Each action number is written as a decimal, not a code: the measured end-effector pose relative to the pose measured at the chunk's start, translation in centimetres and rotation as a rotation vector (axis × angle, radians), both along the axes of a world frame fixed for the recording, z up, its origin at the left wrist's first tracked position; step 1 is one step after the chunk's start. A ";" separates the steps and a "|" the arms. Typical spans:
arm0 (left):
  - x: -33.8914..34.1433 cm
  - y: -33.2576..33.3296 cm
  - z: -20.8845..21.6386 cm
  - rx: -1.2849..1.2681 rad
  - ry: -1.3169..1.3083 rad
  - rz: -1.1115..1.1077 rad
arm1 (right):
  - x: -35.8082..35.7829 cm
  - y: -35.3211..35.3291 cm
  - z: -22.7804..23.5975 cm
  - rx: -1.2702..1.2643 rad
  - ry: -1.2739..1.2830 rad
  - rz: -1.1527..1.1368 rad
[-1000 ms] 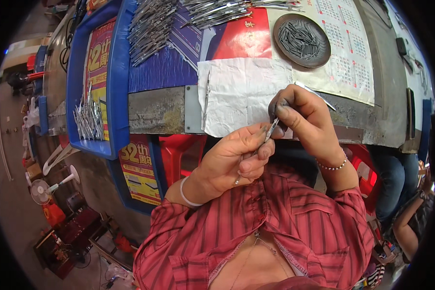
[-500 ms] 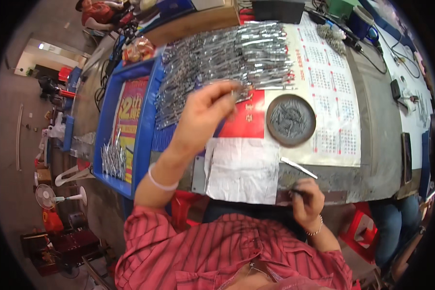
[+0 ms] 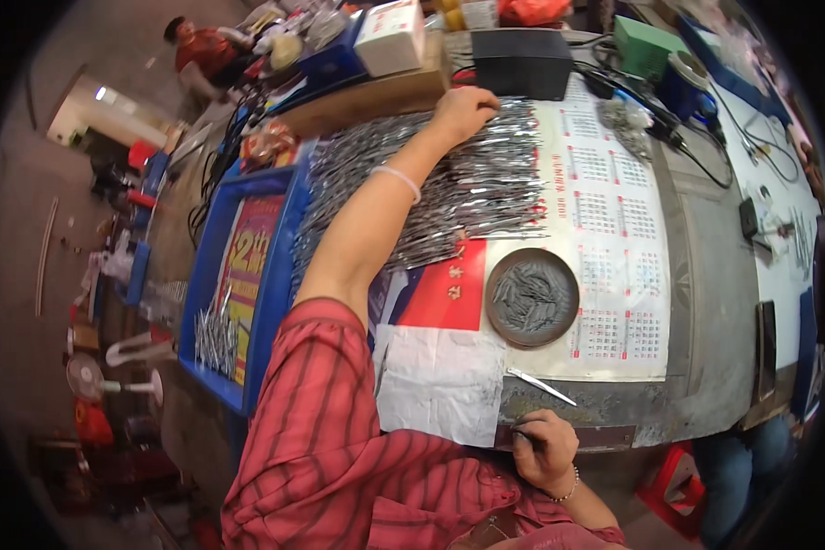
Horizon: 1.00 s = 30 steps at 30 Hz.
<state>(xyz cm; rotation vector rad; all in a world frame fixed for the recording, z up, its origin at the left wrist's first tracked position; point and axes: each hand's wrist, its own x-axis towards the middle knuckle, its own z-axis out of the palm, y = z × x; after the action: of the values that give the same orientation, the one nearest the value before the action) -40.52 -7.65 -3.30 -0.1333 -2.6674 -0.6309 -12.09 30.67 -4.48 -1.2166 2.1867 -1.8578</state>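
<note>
My left hand (image 3: 466, 115) reaches over the rows of thin shiny metal rods (image 3: 486, 174), its fingers bent down together at their far edge. What those fingers pinch, if anything, is hidden. Close to the table's near edge, my right hand (image 3: 548, 451) is curled closed around something small and dark that I cannot make out. A white-handled slim tool (image 3: 543, 388) lies just beyond it. Farther on sits a round brown dish (image 3: 573, 316) of small grey metal pins (image 3: 532, 295). Left of the tool is a creased white sheet (image 3: 435, 385).
At the left stands a blue tray (image 3: 280, 247) with a bundle of metal rods (image 3: 216, 339). A wooden box edge (image 3: 376, 96) and a black box (image 3: 521, 64) bound the far side. Beneath everything lies a calendar sheet (image 3: 619, 275). A person (image 3: 206, 53) sits at the far left.
My left hand has moved away from me, from over the near part of the rods to their far edge. My right hand stays closed by the near table edge. The view has tilted upward.
</note>
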 end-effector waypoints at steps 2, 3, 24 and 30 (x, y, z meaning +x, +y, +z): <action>1.0 -0.9 0.5 -0.033 0.098 -0.011 | 0.2 -0.2 -0.3 0.005 -0.007 -0.013; 2.3 -0.6 1.5 0.029 0.082 -0.013 | 0.2 -0.3 0.1 0.037 -0.018 -0.009; 52.4 -17.4 7.8 -0.016 -0.248 0.878 | 1.5 -0.3 -2.5 0.041 -0.093 -0.256; 47.6 -22.4 4.0 -0.317 -0.845 0.962 | 2.0 -0.9 -2.7 0.059 -0.010 -0.220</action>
<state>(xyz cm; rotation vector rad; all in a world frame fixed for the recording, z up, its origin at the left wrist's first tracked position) 7.09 -30.01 0.72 1.5290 -3.0248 0.1084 -10.07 29.73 -7.18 -0.9902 2.4385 -1.8508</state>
